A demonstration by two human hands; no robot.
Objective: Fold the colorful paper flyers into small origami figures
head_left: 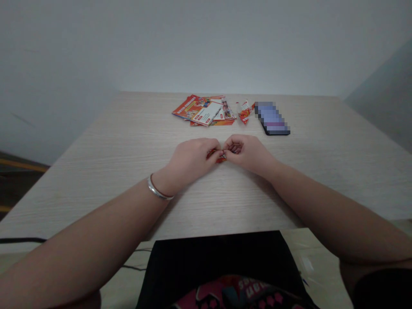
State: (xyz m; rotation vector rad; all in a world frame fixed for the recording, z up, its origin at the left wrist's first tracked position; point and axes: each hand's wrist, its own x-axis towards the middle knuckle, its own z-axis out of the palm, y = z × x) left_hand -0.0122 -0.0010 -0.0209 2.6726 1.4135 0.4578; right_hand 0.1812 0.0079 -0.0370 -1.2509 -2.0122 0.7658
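My left hand (193,161) and my right hand (246,152) meet at the middle of a pale wooden table (106,146). Both are closed in a pinch on a small folded piece of red and orange paper (220,159), which shows only as a sliver between the fingertips. A silver bracelet (157,191) circles my left wrist. Farther back lies a pile of red and white printed paper sheets (204,111), and beside it a small folded paper piece (245,111) of the same print.
A dark phone (272,119) lies flat at the back right of the papers. A black cable (19,240) runs along the table's near left edge. Grey walls stand behind the table.
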